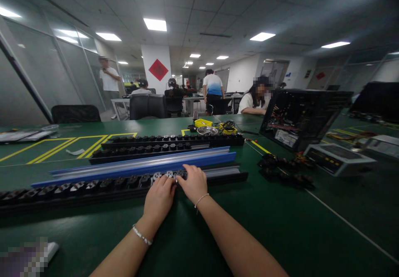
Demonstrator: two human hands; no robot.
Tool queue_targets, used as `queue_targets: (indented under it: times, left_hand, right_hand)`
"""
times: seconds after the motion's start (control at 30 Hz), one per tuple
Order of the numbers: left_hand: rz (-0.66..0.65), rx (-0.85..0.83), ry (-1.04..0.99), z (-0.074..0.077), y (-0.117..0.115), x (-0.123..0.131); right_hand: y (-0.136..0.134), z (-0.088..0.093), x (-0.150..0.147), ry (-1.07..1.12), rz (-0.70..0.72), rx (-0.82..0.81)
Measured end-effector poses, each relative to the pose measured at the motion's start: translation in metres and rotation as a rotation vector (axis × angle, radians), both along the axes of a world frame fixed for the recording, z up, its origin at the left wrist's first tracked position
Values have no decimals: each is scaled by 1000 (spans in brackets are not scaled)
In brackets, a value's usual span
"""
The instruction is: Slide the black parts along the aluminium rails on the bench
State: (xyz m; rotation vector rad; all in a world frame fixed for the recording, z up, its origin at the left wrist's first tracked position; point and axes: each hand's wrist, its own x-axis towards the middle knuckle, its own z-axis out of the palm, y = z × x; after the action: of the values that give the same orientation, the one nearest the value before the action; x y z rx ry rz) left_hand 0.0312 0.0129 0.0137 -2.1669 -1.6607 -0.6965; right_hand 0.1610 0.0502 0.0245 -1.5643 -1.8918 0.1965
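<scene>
A long black rail (227,176) lies across the green table, with a row of small black modules (120,182) along it; several have silvery tops. My left hand (158,198) is at the row's right end, its fingers closed and bent down over the modules. What lies under those fingertips is hidden. Close beside it, my right hand (195,182) has thumb and fingers curled around a dark module (181,172) at the rail. The two thumbs almost meet. To the right of my right hand, the rail's pale inner channel shows bare.
Just behind lies a blue rail (140,162), then more black module rails (171,142). Farther back are a yellow tray (203,123) and dark cables (229,126). At right stand an open computer case (299,117), a power supply (339,159) and tangled dark parts (285,173). A person (255,98) sits opposite.
</scene>
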Motion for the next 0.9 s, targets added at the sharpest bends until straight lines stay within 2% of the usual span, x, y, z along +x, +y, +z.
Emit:
queue_targets:
  times: [0.2,0.63,0.9]
  left_hand:
    - [-2,25,3,-1,1,-1]
    - [-12,-3,-20,0,1,-1]
    - [-9,-20,-28,0,1,-1]
  right_hand:
    - [2,0,-10,-13,-39,19]
    - [2,-4,-7,-18,-51,60]
    - [3,-7,-5,-15,-150,62]
